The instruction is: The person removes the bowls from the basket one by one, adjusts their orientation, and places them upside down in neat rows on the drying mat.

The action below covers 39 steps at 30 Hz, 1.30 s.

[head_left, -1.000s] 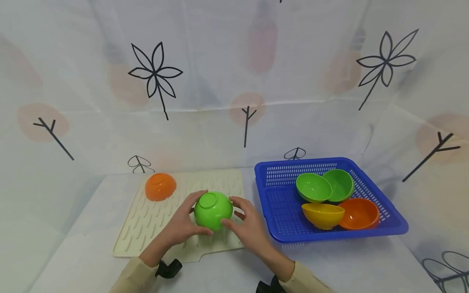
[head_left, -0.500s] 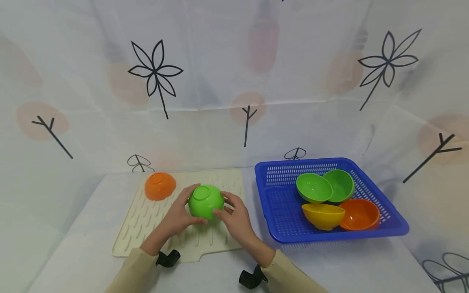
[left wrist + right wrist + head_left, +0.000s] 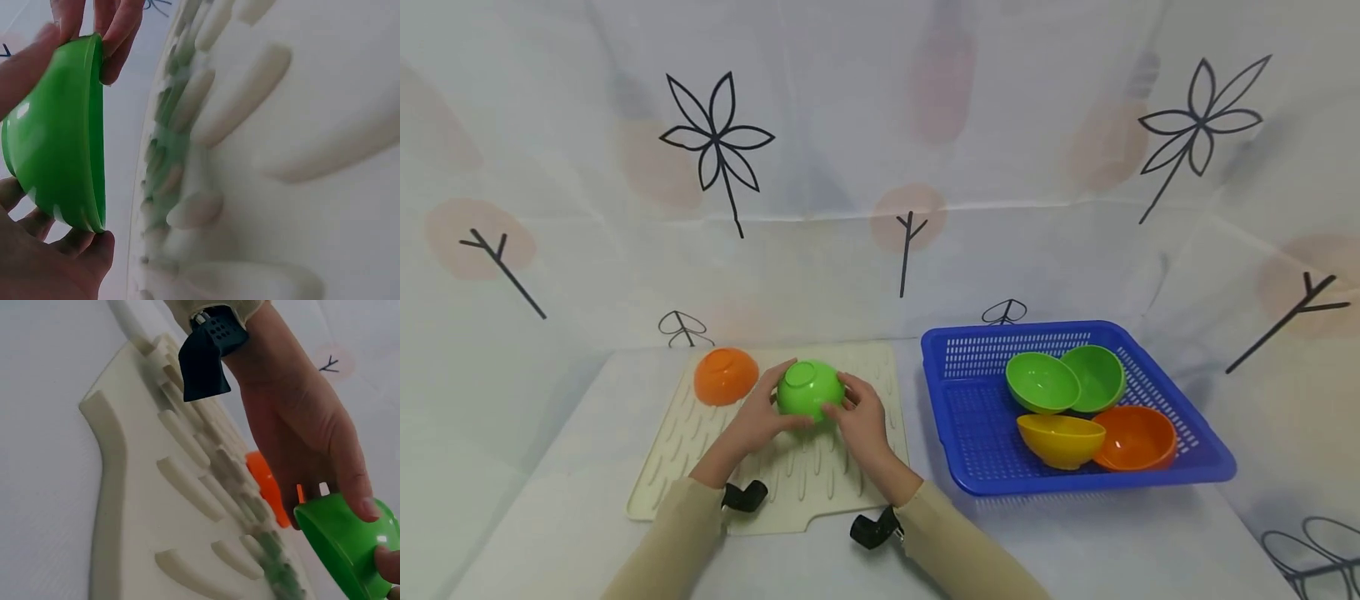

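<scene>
I hold the upside-down green bowl just above the ridged cream mat, my left hand and right hand curled round its sides. An orange bowl sits overturned near its left, on the mat's far corner.

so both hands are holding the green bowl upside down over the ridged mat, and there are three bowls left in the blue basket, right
Not quite: the blue basket holds four bowls, not three, as the head view shows: two green, one yellow, one orange. The rest stands: the left hand and right hand hold the green bowl upside down over the ridged mat.
</scene>
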Tool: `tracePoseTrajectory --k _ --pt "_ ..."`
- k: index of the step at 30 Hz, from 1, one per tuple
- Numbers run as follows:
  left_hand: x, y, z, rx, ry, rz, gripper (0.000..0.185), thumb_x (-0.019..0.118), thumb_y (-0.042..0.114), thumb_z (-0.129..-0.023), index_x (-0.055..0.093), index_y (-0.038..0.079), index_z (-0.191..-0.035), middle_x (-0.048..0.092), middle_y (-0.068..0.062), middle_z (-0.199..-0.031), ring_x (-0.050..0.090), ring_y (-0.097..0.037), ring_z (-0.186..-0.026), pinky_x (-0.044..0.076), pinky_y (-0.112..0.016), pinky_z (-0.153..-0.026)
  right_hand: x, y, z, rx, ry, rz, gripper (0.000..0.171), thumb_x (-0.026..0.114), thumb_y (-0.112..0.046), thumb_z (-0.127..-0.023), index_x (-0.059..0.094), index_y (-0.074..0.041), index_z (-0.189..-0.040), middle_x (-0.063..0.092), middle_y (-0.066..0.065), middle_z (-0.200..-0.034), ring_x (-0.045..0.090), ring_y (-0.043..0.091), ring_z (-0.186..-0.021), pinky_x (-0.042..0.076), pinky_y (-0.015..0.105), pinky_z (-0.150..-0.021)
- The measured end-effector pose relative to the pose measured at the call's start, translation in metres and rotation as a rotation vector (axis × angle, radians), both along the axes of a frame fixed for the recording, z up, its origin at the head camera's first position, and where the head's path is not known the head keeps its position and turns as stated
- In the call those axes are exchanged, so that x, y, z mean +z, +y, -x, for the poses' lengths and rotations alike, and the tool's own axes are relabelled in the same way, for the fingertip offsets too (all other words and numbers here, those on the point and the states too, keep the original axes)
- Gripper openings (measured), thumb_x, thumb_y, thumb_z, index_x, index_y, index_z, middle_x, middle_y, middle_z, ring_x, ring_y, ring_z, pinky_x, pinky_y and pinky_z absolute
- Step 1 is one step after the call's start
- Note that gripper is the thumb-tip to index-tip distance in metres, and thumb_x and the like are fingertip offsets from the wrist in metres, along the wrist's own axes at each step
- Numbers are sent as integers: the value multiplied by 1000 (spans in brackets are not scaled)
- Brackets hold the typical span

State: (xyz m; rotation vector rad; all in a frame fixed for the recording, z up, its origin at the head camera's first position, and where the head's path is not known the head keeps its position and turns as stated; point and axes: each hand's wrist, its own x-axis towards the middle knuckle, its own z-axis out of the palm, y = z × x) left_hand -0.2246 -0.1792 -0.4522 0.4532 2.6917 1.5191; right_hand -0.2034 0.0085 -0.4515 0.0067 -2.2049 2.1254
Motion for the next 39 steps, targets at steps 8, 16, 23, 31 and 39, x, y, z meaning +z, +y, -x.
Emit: tracePoseTrajectory --k 8,16,23,31,39 --pt "-5 -2 22 105 1 -48 91 84 23 -81 32 6 -153 34 -19 -154 33 -36 -140 27 -60 -114 0 -13 18 -26 -40 -15 50 70 2 -90 57 -4 -138 47 15 -143 50 31 -131 48 25 -100" --pt "-9 -3 38 203 -24 -37 90 80 23 -86 25 5 -154 28 -22 -155 30 -39 -141 23 -57 -116 -3 -21 21 96 20 -173 54 56 13 -90 50 1 -142 37 13 -156 36 30 -141 39 36 -110" --pt "-12 -4 48 189 -31 -34 86 77 16 -88 23 0 -153 28 -26 -153 30 -40 -141 22 -57 -116 -7 -26 28 199 -28 -309 62 56 2 -92 40 -6 -151 28 7 -162 29 27 -146 33 40 -114" --pt "-13 -8 47 240 -45 0 85 80 16 -86 28 0 -151 34 -26 -151 34 -41 -138 26 -57 -114 -13 -24 27 294 -8 -330 66 58 -1 -94 33 -8 -155 31 9 -160 35 31 -142 33 41 -114" --pt "-11 -6 49 280 -28 83 87 84 20 -82 32 2 -150 40 -25 -149 40 -41 -135 32 -55 -112 -14 -20 29 295 -5 -304 67 58 -1 -93 34 -10 -155 33 8 -159 38 32 -141 34 40 -113"
